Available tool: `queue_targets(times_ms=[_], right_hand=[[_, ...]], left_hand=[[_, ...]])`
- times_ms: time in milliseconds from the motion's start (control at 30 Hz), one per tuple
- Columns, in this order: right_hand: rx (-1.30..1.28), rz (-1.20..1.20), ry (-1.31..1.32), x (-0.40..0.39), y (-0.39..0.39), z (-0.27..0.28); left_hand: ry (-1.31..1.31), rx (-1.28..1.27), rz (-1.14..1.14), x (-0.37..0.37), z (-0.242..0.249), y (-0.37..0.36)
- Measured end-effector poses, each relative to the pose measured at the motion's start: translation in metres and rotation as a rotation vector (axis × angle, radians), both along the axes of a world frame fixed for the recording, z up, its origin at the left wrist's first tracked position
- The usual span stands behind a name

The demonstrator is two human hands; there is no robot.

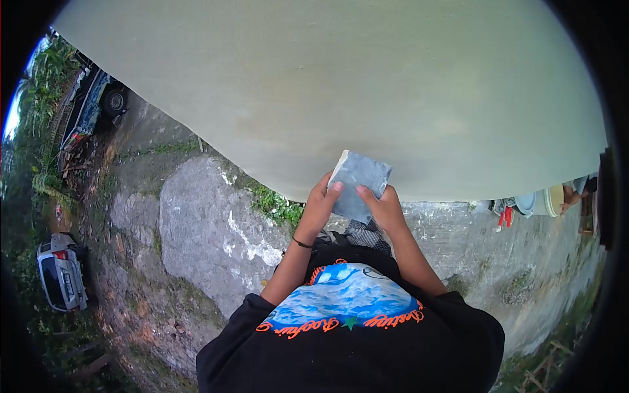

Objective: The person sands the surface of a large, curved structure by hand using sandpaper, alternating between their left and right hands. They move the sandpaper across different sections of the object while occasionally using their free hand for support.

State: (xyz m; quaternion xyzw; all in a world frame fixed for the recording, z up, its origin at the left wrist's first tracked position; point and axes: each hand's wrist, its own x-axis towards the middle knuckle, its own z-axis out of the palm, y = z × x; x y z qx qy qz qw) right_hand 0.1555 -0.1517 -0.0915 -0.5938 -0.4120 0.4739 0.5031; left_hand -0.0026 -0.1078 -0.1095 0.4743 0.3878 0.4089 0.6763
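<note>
The left hand (320,204) and the right hand (386,208) are partly closing around opposite sides of a flat grey piece (362,183), thumbs pressing on its face and the other fingers largely hidden. The piece is overlapping the near edge of the pale wall (367,85); containers (553,200) are standing beside that wall's right end, while a silver car (61,274) is sitting well apart from its left side.

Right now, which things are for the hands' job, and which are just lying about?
In the job, it seems:
grey square piece, left hand, right hand; maybe the big pale surface.

Probably just about:
silver car, truck, cream bucket, green plants.
</note>
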Motion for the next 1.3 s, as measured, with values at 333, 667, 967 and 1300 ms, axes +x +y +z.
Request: queue_targets(times_ms=[333, 667, 967, 1300], right_hand=[[0.739, -0.887, -0.947, 0.077, 0.050, 0.084], [0.855, -1.053, -1.285, 0.124, 0.099, 0.062], [0.910, -1.053, -1.248, 0.119, 0.105, 0.062], [0.941, -1.062, -1.292, 0.123, 0.105, 0.064]], left_hand=[[0.277, 0.499, 1.088, -0.055, 0.058, 0.022], [0.444, 1.100, 1.140, -0.043, 0.102, 0.139], [0.534, 1.299, 1.075, -0.020, 0.047, 0.140], [0.599, 1.252, 1.096, -0.022, 0.057, 0.130]])
